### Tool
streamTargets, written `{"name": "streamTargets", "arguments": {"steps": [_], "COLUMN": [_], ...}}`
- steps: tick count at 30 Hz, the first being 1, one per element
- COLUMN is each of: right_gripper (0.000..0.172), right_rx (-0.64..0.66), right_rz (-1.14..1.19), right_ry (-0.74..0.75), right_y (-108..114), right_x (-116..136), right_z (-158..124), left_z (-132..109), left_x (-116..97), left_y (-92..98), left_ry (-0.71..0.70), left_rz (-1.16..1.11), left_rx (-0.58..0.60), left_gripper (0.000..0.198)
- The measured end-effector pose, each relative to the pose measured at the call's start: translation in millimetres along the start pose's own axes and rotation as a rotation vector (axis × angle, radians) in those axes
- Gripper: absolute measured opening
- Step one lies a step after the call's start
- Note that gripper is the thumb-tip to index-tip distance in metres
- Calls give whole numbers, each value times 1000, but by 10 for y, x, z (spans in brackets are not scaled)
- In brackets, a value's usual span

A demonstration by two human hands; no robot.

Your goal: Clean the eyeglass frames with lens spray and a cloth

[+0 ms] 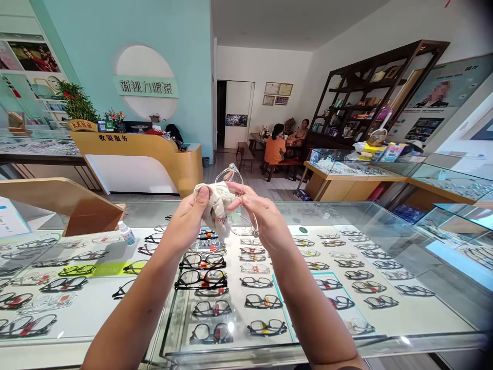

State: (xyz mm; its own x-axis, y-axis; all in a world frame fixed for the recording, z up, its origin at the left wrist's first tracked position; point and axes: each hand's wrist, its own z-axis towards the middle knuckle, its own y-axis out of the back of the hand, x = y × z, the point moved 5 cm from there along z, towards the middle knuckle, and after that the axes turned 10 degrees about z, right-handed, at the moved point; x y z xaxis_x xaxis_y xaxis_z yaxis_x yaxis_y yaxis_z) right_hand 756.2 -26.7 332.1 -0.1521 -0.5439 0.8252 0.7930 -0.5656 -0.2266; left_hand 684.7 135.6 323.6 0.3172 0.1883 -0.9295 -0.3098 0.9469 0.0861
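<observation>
My left hand point(192, 213) grips a cream cleaning cloth point(217, 208), thumb on top, above the glass display counter point(308, 208). Close beside it, my right hand point(264, 210) pinches a pair of clear-framed eyeglasses point(243, 226) with its thumb and fingers. The eyeglasses are turned on end, one rim up and the other down. Part of their frame is hidden behind the cloth and my fingers. The cloth touches or overlaps the eyeglasses; exactly where, I cannot tell.
Rows of eyeglasses point(264, 301) lie inside the counter. On the glass to the left stand a small white bottle point(127, 233) and a wooden stand point(92, 208). A reception desk point(188, 169) is behind. Two people sit at a far table, one in an orange top point(275, 150).
</observation>
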Motion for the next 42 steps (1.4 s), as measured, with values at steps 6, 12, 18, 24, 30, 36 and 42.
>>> {"name": "streamTargets", "arguments": {"steps": [6,12,18,24,30,36,42], "right_gripper": [31,32,32,31,32,33,34], "right_rx": [160,168,123,130,124,125,117], "right_rz": [-40,-52,-30,-61,-107,-106,-65], "right_ry": [-59,-85,-86,-105,-108,-126,-136], "right_y": [-70,-34,-29,-77,-72,-72,-84], "right_x": [-32,-21,27,-36,-84,-83,-49], "right_z": [-27,-20,-36,-30,-18,-14,-21], "left_z": [7,31,-1,-25,-21,-7,-11], "left_x": [2,-73,-184,-147,-121,-56,-181], "left_y": [65,174,191,130,113,144,161], "left_ry": [35,66,44,35,56,115,69], "left_rz": [-4,65,87,150,93,12,-8], "left_rx": [-30,7,-13,8,-3,119,269], "left_gripper": [69,69,71,70,72,59,47]}}
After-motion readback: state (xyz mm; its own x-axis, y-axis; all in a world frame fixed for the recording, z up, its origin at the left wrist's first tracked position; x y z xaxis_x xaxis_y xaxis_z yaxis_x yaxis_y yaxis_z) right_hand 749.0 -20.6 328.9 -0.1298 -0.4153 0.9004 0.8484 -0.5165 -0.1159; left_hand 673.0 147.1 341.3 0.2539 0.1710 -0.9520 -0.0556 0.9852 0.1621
